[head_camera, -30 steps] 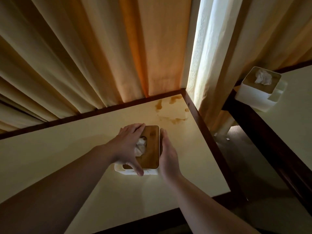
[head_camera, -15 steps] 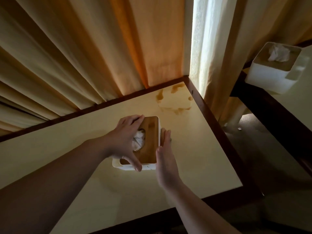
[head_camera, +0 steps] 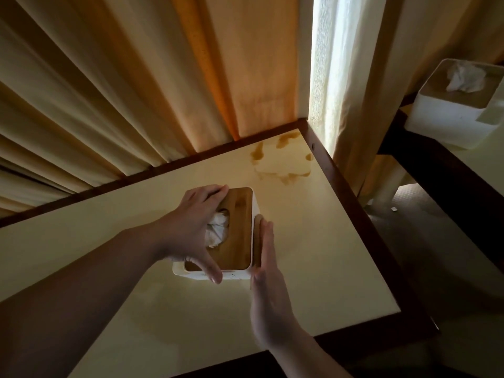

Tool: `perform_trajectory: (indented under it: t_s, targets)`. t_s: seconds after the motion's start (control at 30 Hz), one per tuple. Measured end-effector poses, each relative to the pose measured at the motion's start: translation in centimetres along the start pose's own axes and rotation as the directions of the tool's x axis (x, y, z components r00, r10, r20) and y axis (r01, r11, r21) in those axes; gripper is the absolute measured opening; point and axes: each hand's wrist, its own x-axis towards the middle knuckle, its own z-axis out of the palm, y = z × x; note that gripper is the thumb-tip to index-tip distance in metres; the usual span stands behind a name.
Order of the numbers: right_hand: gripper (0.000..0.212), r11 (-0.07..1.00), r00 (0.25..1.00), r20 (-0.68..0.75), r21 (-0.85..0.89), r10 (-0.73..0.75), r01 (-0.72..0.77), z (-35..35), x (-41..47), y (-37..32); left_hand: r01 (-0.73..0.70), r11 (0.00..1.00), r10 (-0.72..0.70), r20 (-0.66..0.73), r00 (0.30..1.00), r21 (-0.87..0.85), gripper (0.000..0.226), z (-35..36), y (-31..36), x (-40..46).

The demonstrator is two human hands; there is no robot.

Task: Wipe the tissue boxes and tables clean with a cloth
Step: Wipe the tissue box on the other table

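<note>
From the head camera, looking down, the tissue box [head_camera: 240, 233] sat near the middle of the pale desk [head_camera: 327, 255], a white box with a wooden lid and a tuft of white tissue [head_camera: 216, 230] poking from its slot. The left hand [head_camera: 195, 227] lay over the lid, fingers curled round the far edge and the thumb hooked over the near white rim, so it gripped the box from above. The right hand [head_camera: 266, 257] stood flat and straight-fingered against the box's right side, pressing it and holding nothing. No cloth showed in either hand or anywhere on the desk. Brown stains [head_camera: 281, 159] marked the far right corner of the desk, close to the curtains [head_camera: 136, 77] that hung behind it. A second tissue box [head_camera: 452, 110] stood on another desk [head_camera: 485, 170] at the right edge of the view, well apart. As a judgement, the step in hand looked like steadying or shifting the box rather than wiping it, since nothing was there to wipe with. The next move would call for getting a cloth, then running it over the lid and sides while one hand steadied the box, taking care not to drag the loose tissue out; the stained corner would need firmer rubbing.
</note>
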Motion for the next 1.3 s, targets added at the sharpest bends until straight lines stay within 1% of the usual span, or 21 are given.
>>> perform_trajectory:
  t_s: [0.07,0.17,0.23,0.3,0.37,0.43,0.53,0.6,0.67,0.73,0.77,0.87,0.93,0.97,1.03,1.13,1.23,1.3]
  targets:
    - [0.114,0.999,1.000,-0.007,0.034,0.010,-0.010,-0.5,2.3,-0.2,-0.017,1.000,0.017,0.002,1.000,-0.003,0.173,0.0,0.1,-0.1]
    - [0.117,0.991,0.993,-0.017,0.064,0.116,-0.115,-1.5,5.2,0.8,-0.023,1.000,0.023,0.003,1.000,-0.007,0.173,-0.2,0.1,-0.2]
    - [0.113,0.987,0.986,-0.046,0.043,0.159,-0.157,-1.1,3.6,1.1,-0.027,1.000,0.027,0.003,1.000,0.009,0.173,-0.3,0.1,-0.2]
    - [0.112,0.990,0.988,-0.066,-0.010,0.137,-0.138,0.0,0.4,0.9,-0.032,0.999,0.032,-0.005,0.999,0.018,0.173,-0.3,0.2,-0.2]
    - [0.112,0.994,0.991,-0.068,0.011,0.113,-0.113,0.9,-1.8,0.2,-0.032,0.999,0.033,-0.014,0.999,0.013,0.172,-0.3,0.2,-0.4]
    - [0.101,0.996,0.996,-0.056,0.056,0.069,-0.066,0.9,-0.7,-1.0,-0.031,0.999,0.032,-0.037,0.999,0.009,0.172,-0.2,0.2,-0.5]
    - [0.079,0.988,0.994,-0.017,0.115,0.106,-0.104,-1.1,4.1,-1.9,0.019,1.000,-0.018,-0.113,0.993,0.008,0.175,0.4,0.5,-0.5]
    - [0.079,0.988,0.993,-0.016,0.099,0.117,-0.115,-2.2,5.9,-1.3,0.079,0.997,-0.075,-0.154,0.985,0.024,0.176,0.9,1.1,-0.5]
    - [0.087,0.989,0.987,-0.081,0.055,0.139,-0.135,-2.5,5.0,-0.2,0.123,0.991,-0.112,-0.182,0.977,0.048,0.175,1.2,1.9,-0.3]
    - [0.109,0.988,0.970,-0.191,0.048,0.153,-0.147,-2.1,3.4,0.8,0.173,0.983,-0.157,-0.214,0.964,0.060,0.172,1.5,2.8,-0.2]
    - [0.116,0.987,0.959,-0.236,0.065,0.156,-0.145,-1.9,3.0,1.2,0.208,0.977,-0.189,-0.235,0.953,0.056,0.172,1.5,3.4,-0.1]
    - [0.126,0.978,0.928,-0.326,0.164,0.181,-0.133,-1.9,3.7,0.5,0.317,0.948,-0.298,-0.269,0.916,0.029,0.170,1.5,5.3,0.1]
    - [0.131,0.972,0.912,-0.360,0.196,0.195,-0.131,-2.4,4.7,-0.3,0.338,0.940,-0.318,-0.229,0.920,0.055,0.170,1.0,5.8,0.1]
    - [0.129,0.971,0.909,-0.367,0.200,0.199,-0.132,-2.6,5.0,-0.5,0.325,0.942,-0.304,-0.194,0.933,0.085,0.171,0.5,5.6,0.2]
    - [0.129,0.973,0.909,-0.371,0.193,0.191,-0.126,-3.0,5.0,-0.5,0.270,0.955,-0.259,-0.100,0.961,0.120,0.170,-0.6,4.7,0.1]
    - [0.131,0.973,0.916,-0.363,0.206,0.173,-0.102,-3.1,4.1,0.3,0.195,0.973,-0.201,0.036,0.979,0.124,0.172,-2.2,3.5,0.0]
    - [0.123,0.973,0.911,-0.374,0.208,0.175,-0.102,-2.3,3.3,0.8,0.121,0.969,-0.135,0.054,0.989,0.214,0.170,-2.4,3.6,0.5]
    - [0.123,0.973,0.909,-0.377,0.208,0.177,-0.103,-1.9,2.9,0.8,0.102,0.961,-0.120,0.056,0.991,0.259,0.170,-2.4,3.7,1.1]
